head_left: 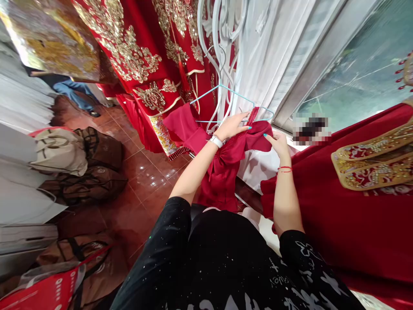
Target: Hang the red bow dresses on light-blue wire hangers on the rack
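Left hand (230,127) grips red bow garment (226,168) at blue hanger (237,95); right hand (277,144) touches cloth, grip unclear. Hanger partly hidden.

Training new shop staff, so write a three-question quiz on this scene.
1. True or false: the white watch is on the right wrist.
2. What colour is the hanger: A teal, B red, C gold?
3. Fill in: the left hand and right hand hold a red ____.

Key: 1 false; 2 A; 3 bow.
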Demonstrator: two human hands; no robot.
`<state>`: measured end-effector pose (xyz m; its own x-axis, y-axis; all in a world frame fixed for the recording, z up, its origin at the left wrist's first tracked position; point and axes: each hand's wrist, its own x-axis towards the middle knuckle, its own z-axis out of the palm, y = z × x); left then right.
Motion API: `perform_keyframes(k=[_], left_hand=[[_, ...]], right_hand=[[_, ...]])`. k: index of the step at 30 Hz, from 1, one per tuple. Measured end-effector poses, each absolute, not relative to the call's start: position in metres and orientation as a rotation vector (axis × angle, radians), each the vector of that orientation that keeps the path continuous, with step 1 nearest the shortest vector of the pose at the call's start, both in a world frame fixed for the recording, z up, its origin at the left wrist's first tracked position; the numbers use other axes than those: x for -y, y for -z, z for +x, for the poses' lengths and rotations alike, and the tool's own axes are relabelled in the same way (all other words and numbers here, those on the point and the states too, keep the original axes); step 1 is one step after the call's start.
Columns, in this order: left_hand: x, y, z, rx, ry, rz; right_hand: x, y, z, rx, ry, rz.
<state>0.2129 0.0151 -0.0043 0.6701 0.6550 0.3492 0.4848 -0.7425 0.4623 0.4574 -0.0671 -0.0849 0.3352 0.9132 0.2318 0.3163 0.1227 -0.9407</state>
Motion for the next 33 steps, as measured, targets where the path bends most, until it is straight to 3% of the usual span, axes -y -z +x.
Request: perform_keyframes(k=[6, 16, 22, 30, 33], left_hand=[[-0.009, 0.019, 0.243, -1.216, -0.808, 2.375], [0.005, 0.011, 0.239, -1.105, -0.811, 2.284], [0.010, 0.007, 0.240, -1.091, -0.807, 2.299], [0.019, 0.008, 0.229, -1.101, -0.753, 2.311], [0.020, 0.009, 0.226, -1.124, -0.742, 2.314]], right_hand=[[0.069, 0.083, 0.468, 1.055, -0.295, -1.451], [0.055, 0.047, 0.452, 1.017, -0.051, -1.346], [0.075, 0.051, 0.456, 1.079, -0.047, -1.240], [0.095, 0.041, 0.457, 1.293, -0.419, -1.159], [0.092, 0.044, 0.457, 1.222, -0.345, -1.179]])
